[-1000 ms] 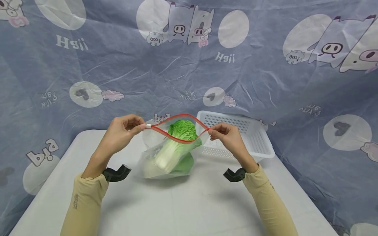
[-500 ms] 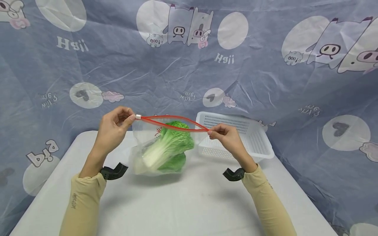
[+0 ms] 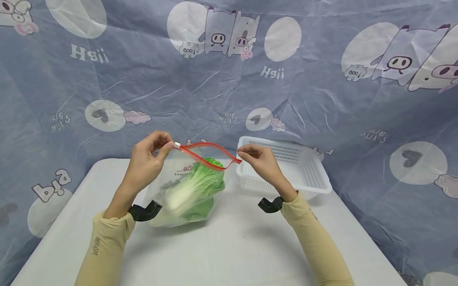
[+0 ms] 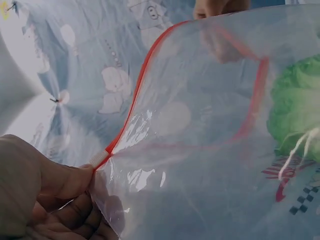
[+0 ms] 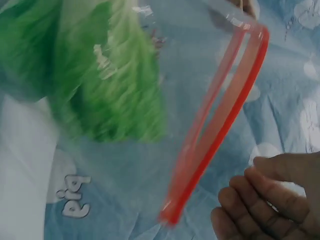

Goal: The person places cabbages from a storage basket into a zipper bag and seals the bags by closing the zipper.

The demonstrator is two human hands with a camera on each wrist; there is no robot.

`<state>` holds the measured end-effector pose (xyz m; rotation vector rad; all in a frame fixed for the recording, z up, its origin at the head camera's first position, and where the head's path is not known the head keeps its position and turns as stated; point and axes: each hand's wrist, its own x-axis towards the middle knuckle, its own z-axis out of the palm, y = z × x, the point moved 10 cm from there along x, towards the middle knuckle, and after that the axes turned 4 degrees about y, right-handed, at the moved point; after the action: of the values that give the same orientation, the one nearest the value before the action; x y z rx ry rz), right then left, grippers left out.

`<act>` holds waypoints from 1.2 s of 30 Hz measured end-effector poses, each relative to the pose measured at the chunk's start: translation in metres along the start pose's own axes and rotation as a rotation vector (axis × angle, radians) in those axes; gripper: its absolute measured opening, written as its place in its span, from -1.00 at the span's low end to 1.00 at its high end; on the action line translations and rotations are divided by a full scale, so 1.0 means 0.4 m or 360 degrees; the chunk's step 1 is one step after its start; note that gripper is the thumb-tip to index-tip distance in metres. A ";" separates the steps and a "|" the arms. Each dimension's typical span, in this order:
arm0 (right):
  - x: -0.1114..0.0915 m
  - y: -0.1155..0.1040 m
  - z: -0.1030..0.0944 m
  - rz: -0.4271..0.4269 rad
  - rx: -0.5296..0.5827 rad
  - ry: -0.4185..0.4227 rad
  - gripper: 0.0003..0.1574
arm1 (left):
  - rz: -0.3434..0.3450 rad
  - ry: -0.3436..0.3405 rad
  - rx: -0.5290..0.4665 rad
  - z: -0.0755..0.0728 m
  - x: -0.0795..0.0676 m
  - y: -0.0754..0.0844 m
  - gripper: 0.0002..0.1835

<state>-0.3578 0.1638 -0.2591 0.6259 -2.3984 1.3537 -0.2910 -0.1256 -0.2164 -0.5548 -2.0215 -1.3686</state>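
Observation:
A clear zip bag with a red zip strip hangs low over the white table, its mouth partly parted. Inside lies a napa cabbage, with a darker green leafy vegetable showing beneath it through the film. My left hand pinches the left end of the strip at the white slider. My right hand is beside the strip's right end; in the right wrist view its loosely bent fingers are apart from the bag and hold nothing.
A white perforated plastic basket stands at the back right of the table, just behind my right hand. A blue-grey printed cloth hangs behind and around the table.
My right hand has let go of the strip's right corner and moved left. My left hand went up and left, then back right. The bag sank lower and its mouth bowed wider again.

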 end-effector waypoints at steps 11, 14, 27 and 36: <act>0.017 -0.272 0.146 -0.0451 0.0087 -0.0354 -0.68 | 0.0111 -0.0159 0.0027 0.077 -0.022 0.050 -0.91; 0.007 -0.319 0.161 -0.0474 0.0140 -0.0395 -0.74 | 0.0120 -0.0161 0.0029 0.087 -0.025 0.059 -0.90; 0.009 -0.302 0.170 -0.0571 -0.0014 -0.0362 -0.86 | 0.0090 -0.0213 0.0061 0.105 -0.030 0.068 -0.91; 0.013 -0.195 0.171 -0.0364 -0.0043 -0.0456 -0.90 | -0.0030 -0.0045 0.0095 0.001 -0.012 0.017 -0.85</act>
<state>-0.3259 0.0679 -0.2342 1.1160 -2.4593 1.2020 -0.2831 -0.1224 -0.2154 -0.5326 -2.0883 -1.3135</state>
